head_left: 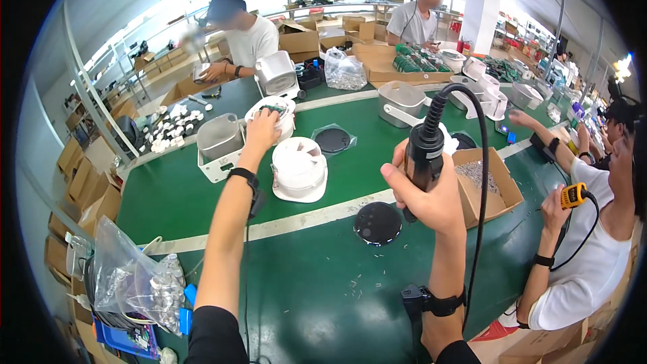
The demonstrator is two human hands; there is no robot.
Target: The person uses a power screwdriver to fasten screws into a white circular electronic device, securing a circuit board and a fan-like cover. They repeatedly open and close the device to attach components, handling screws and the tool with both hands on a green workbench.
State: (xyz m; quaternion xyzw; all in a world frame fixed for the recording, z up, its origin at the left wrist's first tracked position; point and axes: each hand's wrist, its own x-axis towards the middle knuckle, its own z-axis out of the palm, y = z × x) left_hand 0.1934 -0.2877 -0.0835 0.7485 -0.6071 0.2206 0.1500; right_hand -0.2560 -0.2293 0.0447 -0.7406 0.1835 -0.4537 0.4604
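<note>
My right hand point(428, 192) is wrapped round a black electric screwdriver point(426, 152), whose cable loops up and over to the right. The tool's tip is mostly hidden by the hand. My left hand point(263, 128) reaches out to a round white plastic housing point(286, 122), its bent fingers gripping there beside a green circuit board point(272, 106). Nearer to me stands another round white housing point(300, 168) with inner ribs. A black disc point(378, 223) lies on the green table below the screwdriver. Small loose pins or screws lie scattered near it.
A cardboard box point(482, 182) of small metal parts stands right of my right hand. Grey-white tubs point(220, 136) and a black disc on plastic film point(333, 139) share the table. A bag of parts point(138, 290) sits lower left. A co-worker holding a yellow tool point(573, 195) is at right.
</note>
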